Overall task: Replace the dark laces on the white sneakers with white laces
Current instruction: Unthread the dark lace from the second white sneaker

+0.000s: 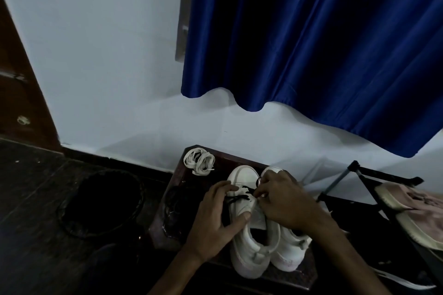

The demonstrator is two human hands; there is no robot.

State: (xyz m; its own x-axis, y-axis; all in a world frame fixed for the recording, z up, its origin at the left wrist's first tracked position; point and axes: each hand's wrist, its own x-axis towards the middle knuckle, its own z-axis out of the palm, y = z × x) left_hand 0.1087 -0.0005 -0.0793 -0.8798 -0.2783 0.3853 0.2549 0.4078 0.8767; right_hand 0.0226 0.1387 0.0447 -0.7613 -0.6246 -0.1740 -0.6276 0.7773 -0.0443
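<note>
Two white sneakers stand side by side on a small dark wooden table [182,199], toes toward the wall. The left sneaker [249,244] carries a dark lace [239,196] across its upper eyelets. My left hand [215,215] grips this shoe's side, thumb on the tongue area. My right hand [285,201] pinches the dark lace near the eyelets and covers much of the right sneaker [290,254]. A bundle of white laces [199,161] lies at the table's far left corner.
A dark round basket [100,203] sits on the dark floor left of the table. A black rack [383,189] with pinkish shoes [417,213] stands at the right. A blue curtain [311,43] hangs on the white wall behind.
</note>
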